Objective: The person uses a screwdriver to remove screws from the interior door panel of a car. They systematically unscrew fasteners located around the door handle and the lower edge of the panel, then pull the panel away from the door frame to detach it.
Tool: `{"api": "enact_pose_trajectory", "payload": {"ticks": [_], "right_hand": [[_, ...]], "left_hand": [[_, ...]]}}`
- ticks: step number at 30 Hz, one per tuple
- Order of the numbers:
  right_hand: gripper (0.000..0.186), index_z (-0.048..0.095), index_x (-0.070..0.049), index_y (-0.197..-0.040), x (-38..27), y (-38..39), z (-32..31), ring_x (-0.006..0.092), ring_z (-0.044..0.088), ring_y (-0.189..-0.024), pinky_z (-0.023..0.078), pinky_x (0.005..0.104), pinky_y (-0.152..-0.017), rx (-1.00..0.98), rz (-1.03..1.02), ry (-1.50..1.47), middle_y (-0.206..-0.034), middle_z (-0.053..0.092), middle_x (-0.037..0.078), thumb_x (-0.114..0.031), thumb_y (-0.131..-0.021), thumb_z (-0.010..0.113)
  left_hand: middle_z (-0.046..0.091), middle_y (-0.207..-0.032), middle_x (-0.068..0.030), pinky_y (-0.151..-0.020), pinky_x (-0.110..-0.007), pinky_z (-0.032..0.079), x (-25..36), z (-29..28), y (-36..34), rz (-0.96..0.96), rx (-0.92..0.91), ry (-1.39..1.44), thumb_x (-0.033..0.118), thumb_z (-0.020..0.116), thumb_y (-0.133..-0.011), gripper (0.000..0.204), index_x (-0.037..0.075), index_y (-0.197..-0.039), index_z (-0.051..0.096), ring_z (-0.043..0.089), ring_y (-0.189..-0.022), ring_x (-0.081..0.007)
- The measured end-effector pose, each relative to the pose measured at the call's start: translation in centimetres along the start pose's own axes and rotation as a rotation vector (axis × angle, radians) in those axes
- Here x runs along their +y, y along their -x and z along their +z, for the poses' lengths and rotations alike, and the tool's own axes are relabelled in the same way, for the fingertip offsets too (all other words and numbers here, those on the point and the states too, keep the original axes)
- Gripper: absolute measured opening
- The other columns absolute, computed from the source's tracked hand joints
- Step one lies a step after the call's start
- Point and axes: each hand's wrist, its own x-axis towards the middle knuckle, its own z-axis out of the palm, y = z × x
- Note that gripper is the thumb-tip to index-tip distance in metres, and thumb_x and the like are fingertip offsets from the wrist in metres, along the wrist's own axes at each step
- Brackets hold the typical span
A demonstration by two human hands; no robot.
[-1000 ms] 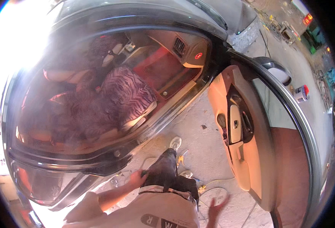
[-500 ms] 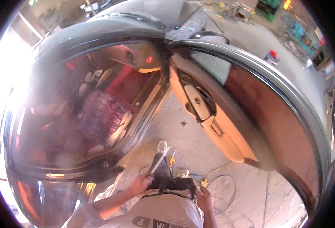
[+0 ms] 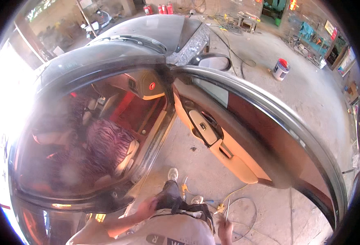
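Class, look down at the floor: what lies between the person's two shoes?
In the head view, a yellow-handled tool lies on the concrete between the left shoe and the right shoe; the dark trouser leg partly covers the gap.

Dark glossy car roof (image 3: pixel 106 61). Purple zebra-striped seat cover (image 3: pixel 106 147). Red floor mat (image 3: pixel 137 112). Tan door panel (image 3: pixel 233 157) with black trim. White paint can (image 3: pixel 280 69), red lid. Grey concrete floor (image 3: pixel 310 98). Yellow hose (image 3: pixel 233 194).

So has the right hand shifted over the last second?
Yes. The right hand was down by the hose loop on the floor; it has come in toward the right hip and now grips a thin rod.
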Motion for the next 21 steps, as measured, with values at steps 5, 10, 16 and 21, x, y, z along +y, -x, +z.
{"api": "enact_pose_trajectory", "payload": {"ticks": [5, 10, 16, 21], "right_hand": [[0.018, 0.064, -0.004, -0.102, 4.6, 8.1, 1.8, 0.0089, 0.055, -0.052, 0.041, 0.0229, -0.046, -0.125, 0.661, -0.580, -0.062, 0.058, -0.002, -0.015, -0.088, 0.068], [0.017, 0.064, -0.004, -0.101, -3.0, 1.5, 2.0, 0.0087, 0.053, -0.051, 0.040, 0.0229, -0.045, -0.225, 0.625, -0.406, -0.061, 0.057, -0.002, -0.015, -0.088, 0.068], [0.015, 0.064, -0.005, -0.100, -9.2, -4.4, 1.6, 0.0085, 0.052, -0.049, 0.039, 0.0228, -0.044, -0.290, 0.395, -0.431, -0.061, 0.056, -0.002, -0.015, -0.088, 0.067], [0.014, 0.064, -0.005, -0.099, -10.8, -5.1, 1.5, 0.0083, 0.051, -0.048, 0.038, 0.0227, -0.043, -0.342, 0.337, -0.493, -0.060, 0.055, -0.003, -0.014, -0.088, 0.067]], "left_hand": [[0.068, -0.106, -0.0196, -0.085, -0.050, 0.051, -16.3, 2.4, 10.0, -0.457, -0.279, -0.178, 0.035, 0.052, -0.096, 0.036, 0.007, -0.114, 0.064, 0.063, -0.101, -0.0406], [0.068, -0.105, -0.0190, -0.085, -0.048, 0.051, -14.5, 3.1, 11.7, -0.596, -0.271, -0.030, 0.034, 0.052, -0.097, 0.035, 0.006, -0.114, 0.064, 0.063, -0.099, -0.0378], [0.069, -0.102, -0.0181, -0.084, -0.047, 0.051, -11.0, 4.1, 8.2, -0.508, -0.258, 0.067, 0.032, 0.052, -0.097, 0.035, 0.005, -0.114, 0.064, 0.063, -0.097, -0.0344], [0.069, -0.101, -0.0175, -0.083, -0.045, 0.051, -8.8, 4.3, 6.7, -0.430, -0.297, 0.097, 0.031, 0.052, -0.098, 0.034, 0.004, -0.114, 0.065, 0.063, -0.095, -0.0317]]}}
